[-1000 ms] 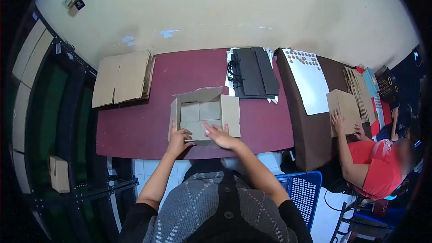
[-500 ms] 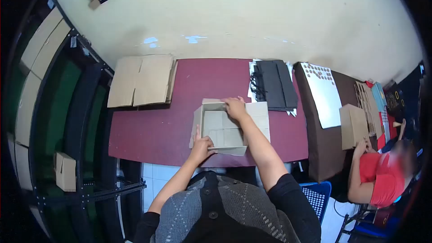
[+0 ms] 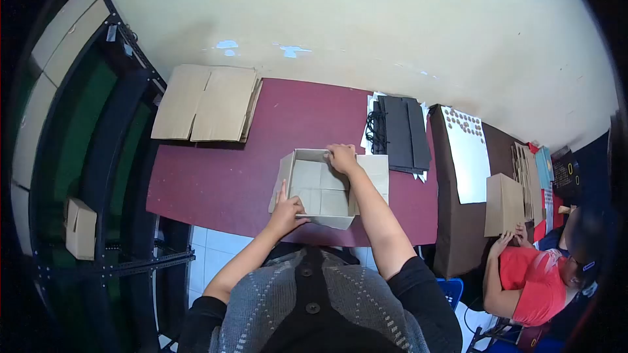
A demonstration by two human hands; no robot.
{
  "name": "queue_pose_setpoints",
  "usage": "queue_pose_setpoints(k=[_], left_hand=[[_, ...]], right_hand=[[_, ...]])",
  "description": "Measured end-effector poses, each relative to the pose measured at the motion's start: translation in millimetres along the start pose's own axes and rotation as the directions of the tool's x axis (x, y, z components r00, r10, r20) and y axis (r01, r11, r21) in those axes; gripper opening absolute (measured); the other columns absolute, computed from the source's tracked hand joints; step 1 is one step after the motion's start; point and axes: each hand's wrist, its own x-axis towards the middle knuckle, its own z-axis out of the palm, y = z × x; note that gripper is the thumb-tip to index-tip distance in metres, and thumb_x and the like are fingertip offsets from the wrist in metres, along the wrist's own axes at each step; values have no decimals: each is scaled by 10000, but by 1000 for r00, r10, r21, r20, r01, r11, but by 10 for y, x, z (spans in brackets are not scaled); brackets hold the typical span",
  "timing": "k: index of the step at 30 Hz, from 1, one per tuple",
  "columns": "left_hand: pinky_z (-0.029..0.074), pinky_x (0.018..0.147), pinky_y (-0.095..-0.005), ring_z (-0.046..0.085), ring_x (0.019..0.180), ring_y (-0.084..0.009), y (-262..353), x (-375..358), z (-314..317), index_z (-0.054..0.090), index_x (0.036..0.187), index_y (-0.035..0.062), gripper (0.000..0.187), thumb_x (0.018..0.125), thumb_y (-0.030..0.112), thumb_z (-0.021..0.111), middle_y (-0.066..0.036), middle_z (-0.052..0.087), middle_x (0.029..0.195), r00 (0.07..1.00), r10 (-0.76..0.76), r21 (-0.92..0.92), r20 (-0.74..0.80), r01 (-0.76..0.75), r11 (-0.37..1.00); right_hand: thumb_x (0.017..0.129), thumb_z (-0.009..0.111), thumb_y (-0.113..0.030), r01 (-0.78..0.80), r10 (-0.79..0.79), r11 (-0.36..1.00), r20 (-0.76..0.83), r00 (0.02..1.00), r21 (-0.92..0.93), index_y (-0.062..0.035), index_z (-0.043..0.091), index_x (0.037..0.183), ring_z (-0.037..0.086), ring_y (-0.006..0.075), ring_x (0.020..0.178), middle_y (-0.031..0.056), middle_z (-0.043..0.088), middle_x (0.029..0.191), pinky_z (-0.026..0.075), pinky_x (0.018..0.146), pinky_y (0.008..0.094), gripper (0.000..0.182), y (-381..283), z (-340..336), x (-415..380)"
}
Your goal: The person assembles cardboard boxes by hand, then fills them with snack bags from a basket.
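An unfolded cardboard box [image 3: 305, 176] stands on the maroon tabletop in front of me, its top open and seams crossing on the floor inside. One flap spreads outward on its right, and others show along the left and near sides. My left hand [image 3: 286, 214] grips the near left corner, with a finger stretched up along the left wall. Over the rim at the far right corner, the fingers of my right hand [image 3: 342, 158] are bent and hold the wall. Part of the right wall is hidden behind my right forearm.
Flat folded cardboard boxes [image 3: 222, 104] are stacked at the back left. Black paper bags [image 3: 403, 134] with cords lie at the back right. Dark shelving [image 3: 104, 157] with boxes stands left. A co-worker in red [image 3: 533, 284] handles a box [image 3: 502, 202] at the brown table on the right.
The camera view has tilted and shifted a little. Both hands stay on the box; my left hand's fingers have moved slightly at its corner. More of the box floor shows.
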Motion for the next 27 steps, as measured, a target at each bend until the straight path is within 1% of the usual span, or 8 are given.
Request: queue_pose_setpoints(k=[2,6,10,14,17,20,24,27], left_hand=[[226,983,-682,201,1301,-474,12,-1,15,679,703,108,218,566,212,814,-24,577,886,1000,-14,12,-8,14,1000],[218,978,-694,198,1297,-477,100,28,12,674,712,99,232,569,220,812,-37,571,906,1000,-12,30,-17,12,999],[150,1071,-598,338,1207,-439,209,25,1,692,702,113,222,564,243,808,-41,581,860,990,-71,77,-121,81,994],[156,1035,-647,228,1267,-472,226,35,-5,682,729,107,241,573,241,808,-48,576,919,991,-100,61,-87,105,993],[178,989,-690,137,1295,-514,197,25,-155,653,1003,128,471,586,289,803,-87,535,1104,997,-46,53,60,43,998],[195,1030,-618,147,1303,-507,272,87,-408,147,1445,205,1003,649,355,739,-195,132,1440,962,-71,138,264,35,990],[244,1072,-476,186,1298,-490,66,266,-204,82,1438,86,944,722,211,686,-288,142,1398,957,-211,-165,-201,179,970],[257,1075,-434,229,1299,-457,-303,381,109,87,1432,57,821,776,65,581,-290,163,1399,876,-452,-357,-166,374,856]], right_hand=[[813,514,-225,3,-2,1000,-26,1000,26,-165,644,1017,574,288,969,88,651,958,328,849,462,249,-25,88,-19],[745,592,-65,-73,69,995,-71,995,-61,-250,543,1240,237,383,1319,152,147,1484,206,1045,530,531,-80,-103,-243],[761,616,-143,-279,207,944,-342,917,-176,-198,385,1364,162,411,1346,203,142,1475,142,1055,583,648,-19,-17,-905],[789,545,-87,-325,530,702,-161,833,634,-112,350,1366,446,422,1180,297,471,1240,367,977,468,609,159,573,-1210],[802,495,-55,-523,582,697,40,813,491,-69,352,1351,559,437,1004,300,585,1038,452,880,427,568,56,358,-1102],[805,472,-41,-470,584,720,-79,808,510,-11,393,1310,567,456,954,318,585,991,452,844,469,512,-85,351,-1150],[801,471,-30,-467,594,723,-113,796,510,36,387,1298,558,470,957,342,571,987,438,850,486,508,-95,316,-1119],[796,479,-15,-479,596,711,-79,799,515,35,363,1315,557,466,963,341,571,994,439,852,484,535,-171,275,-1214]])
